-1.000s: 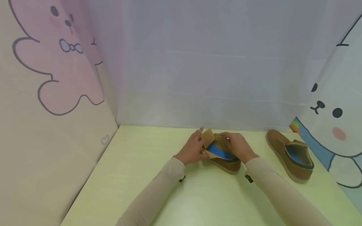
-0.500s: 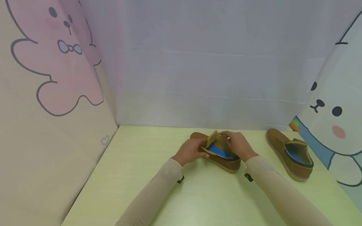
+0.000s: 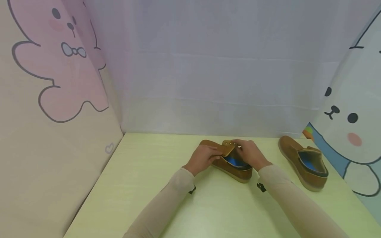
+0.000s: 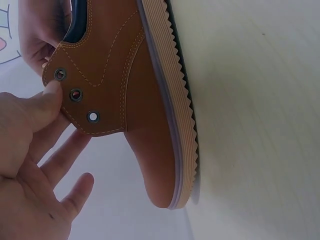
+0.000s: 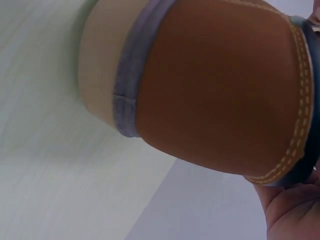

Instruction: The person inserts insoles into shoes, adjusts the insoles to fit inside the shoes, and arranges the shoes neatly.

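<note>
A brown low shoe (image 3: pixel 235 174) with a blue insole and no laces stands on the table, its toe pointing to the far left. My left hand (image 3: pixel 202 158) is at its near side. In the left wrist view, thumb and fingers pinch the edge of the near eyelet flap (image 4: pixel 102 107), which has metal eyelets and stitching. The tongue (image 3: pixel 229 149) lies down over the front of the opening. My right hand (image 3: pixel 252 154) grips the far side of the opening, behind its row of eyelets; its fingertips are partly hidden inside. The right wrist view shows the shoe's heel (image 5: pixel 215 90) up close.
A matching brown shoe (image 3: pixel 318 181) with a blue insole, also unlaced, stands to the right, toe pointing away. The pale yellow table (image 3: pixel 143 185) ends at a plain curtain (image 3: pixel 208 115) at the back. Cartoon-printed sheets hang at left and right.
The left hand has let go of the upright tongue and moved to the near eyelet flap. The tongue has gone from raised to lying down. The right hand has stayed at the far side.
</note>
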{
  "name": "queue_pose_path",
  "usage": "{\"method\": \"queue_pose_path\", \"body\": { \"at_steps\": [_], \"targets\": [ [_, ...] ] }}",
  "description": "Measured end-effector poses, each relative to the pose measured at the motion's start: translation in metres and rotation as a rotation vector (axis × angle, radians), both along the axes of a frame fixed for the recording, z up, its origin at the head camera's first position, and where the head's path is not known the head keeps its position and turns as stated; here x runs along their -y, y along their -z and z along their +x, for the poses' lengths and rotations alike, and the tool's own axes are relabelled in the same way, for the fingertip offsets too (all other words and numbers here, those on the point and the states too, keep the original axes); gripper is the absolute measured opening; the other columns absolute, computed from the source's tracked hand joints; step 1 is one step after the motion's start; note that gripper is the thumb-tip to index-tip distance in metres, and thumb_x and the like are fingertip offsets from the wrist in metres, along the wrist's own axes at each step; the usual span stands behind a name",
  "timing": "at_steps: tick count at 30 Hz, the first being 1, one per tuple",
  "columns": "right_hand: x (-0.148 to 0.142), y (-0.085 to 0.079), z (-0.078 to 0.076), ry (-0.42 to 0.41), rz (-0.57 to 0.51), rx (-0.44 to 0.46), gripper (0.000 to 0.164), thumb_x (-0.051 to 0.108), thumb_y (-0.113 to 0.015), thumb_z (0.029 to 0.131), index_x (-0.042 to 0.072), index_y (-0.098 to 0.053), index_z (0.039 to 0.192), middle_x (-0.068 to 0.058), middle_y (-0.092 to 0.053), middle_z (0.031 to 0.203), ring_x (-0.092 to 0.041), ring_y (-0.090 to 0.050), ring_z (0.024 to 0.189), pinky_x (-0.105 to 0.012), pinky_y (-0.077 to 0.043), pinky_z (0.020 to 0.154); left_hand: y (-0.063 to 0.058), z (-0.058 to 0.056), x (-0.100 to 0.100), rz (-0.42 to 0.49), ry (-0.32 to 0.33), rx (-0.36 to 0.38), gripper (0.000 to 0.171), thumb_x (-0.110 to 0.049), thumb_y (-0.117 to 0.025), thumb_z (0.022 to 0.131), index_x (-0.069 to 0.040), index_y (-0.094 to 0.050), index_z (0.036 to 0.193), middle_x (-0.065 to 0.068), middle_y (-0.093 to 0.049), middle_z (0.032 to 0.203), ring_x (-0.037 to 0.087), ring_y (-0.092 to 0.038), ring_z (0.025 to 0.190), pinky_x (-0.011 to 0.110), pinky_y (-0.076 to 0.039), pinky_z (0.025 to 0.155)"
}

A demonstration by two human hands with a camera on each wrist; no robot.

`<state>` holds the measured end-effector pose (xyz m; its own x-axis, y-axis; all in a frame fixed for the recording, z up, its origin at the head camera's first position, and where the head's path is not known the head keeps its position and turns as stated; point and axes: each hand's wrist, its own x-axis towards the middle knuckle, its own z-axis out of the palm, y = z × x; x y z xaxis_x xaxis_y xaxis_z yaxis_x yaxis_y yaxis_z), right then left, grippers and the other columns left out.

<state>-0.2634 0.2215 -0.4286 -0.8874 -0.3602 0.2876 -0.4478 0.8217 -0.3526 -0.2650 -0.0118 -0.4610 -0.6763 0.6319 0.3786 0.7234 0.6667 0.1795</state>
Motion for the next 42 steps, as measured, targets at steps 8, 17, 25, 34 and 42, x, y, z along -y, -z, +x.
{"method": "queue_pose_path", "body": {
  "at_steps": [8, 17, 25, 34, 42],
  "targets": [
    [0.004, -0.005, 0.011, -0.113, 0.078, -0.179, 0.031, 0.0, -0.075, 0.09, 0.007, -0.075, 0.12, -0.025, -0.058, 0.133, -0.044, -0.055, 0.122, -0.054, -0.053, 0.094, 0.005, -0.001, -0.001, 0.086, -0.057, 0.038, 0.026, -0.027, -0.068, 0.098, -0.017, -0.076, 0.12, -0.004, -0.075, 0.111, 0.011, -0.071, 0.099, 0.025, -0.054, 0.089],
    [0.008, -0.01, 0.009, -0.242, 0.155, -0.305, 0.025, 0.0, -0.079, 0.086, 0.013, -0.082, 0.108, -0.017, -0.065, 0.121, -0.035, -0.055, 0.114, -0.046, -0.054, 0.092, 0.011, 0.0, -0.001, 0.157, -0.157, 0.116, 0.017, -0.027, -0.07, 0.096, -0.018, -0.079, 0.108, -0.007, -0.076, 0.099, 0.008, -0.07, 0.084, 0.023, -0.055, 0.076],
    [0.008, -0.009, 0.01, -0.292, 0.138, -0.347, 0.024, -0.003, -0.081, 0.083, 0.012, -0.082, 0.101, -0.008, -0.068, 0.11, -0.026, -0.061, 0.102, -0.04, -0.058, 0.082, 0.005, 0.002, -0.004, 0.132, -0.198, 0.099, 0.016, -0.026, -0.072, 0.095, -0.018, -0.081, 0.105, -0.006, -0.077, 0.098, 0.008, -0.071, 0.083, 0.019, -0.055, 0.072],
    [0.003, -0.003, 0.014, -0.251, 0.102, -0.256, 0.027, -0.003, -0.077, 0.087, 0.009, -0.079, 0.11, -0.013, -0.067, 0.12, -0.031, -0.066, 0.108, -0.044, -0.058, 0.086, 0.007, -0.001, -0.008, 0.124, -0.198, 0.063, 0.013, -0.026, -0.073, 0.094, -0.019, -0.082, 0.102, -0.007, -0.077, 0.096, 0.006, -0.071, 0.08, 0.018, -0.055, 0.07],
    [-0.003, -0.004, 0.024, -0.104, 0.038, -0.034, 0.06, 0.02, -0.073, 0.096, 0.005, -0.049, 0.149, -0.025, -0.051, 0.142, -0.045, -0.05, 0.128, -0.058, -0.047, 0.1, 0.009, 0.0, -0.003, 0.162, -0.16, 0.07, 0.014, -0.021, -0.072, 0.096, -0.017, -0.081, 0.108, -0.005, -0.077, 0.105, 0.01, -0.072, 0.094, 0.022, -0.056, 0.082]
  ]
}}
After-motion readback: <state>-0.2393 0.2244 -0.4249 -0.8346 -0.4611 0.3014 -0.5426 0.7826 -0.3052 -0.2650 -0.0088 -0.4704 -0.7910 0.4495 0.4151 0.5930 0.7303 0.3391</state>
